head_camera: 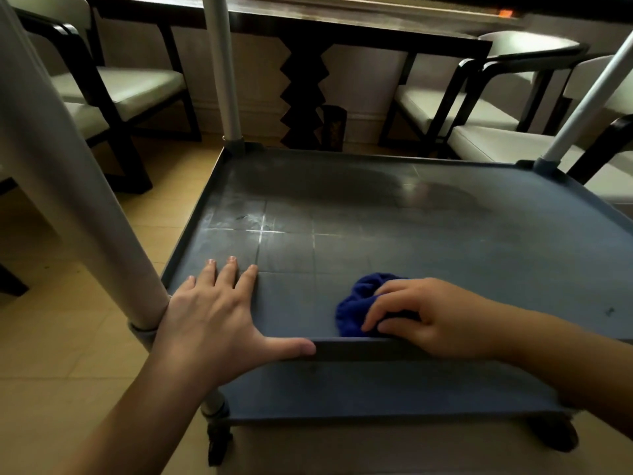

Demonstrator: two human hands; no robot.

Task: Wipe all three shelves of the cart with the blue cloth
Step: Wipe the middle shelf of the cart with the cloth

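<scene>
A grey-blue cart shelf [394, 214] with a raised rim fills the middle of the view; a lower shelf [376, 389] shows beneath its front edge. The bunched blue cloth [359, 299] lies on the shelf near the front rim. My right hand [435, 317] presses down on the cloth, fingers curled over it. My left hand [219, 313] lies flat with fingers spread on the shelf's front left corner, thumb along the front rim, beside the cart's grey post [68, 186]. The shelf surface shows scuffs and a dark damp-looking patch toward the back.
Grey posts rise at the back left [224, 70] and back right [589, 101] corners. A dark table [308, 25] with a zigzag pedestal stands behind the cart, with white-cushioned chairs at left [116, 90] and right [479, 111]. Cart wheels [217, 437] rest on a tan tiled floor.
</scene>
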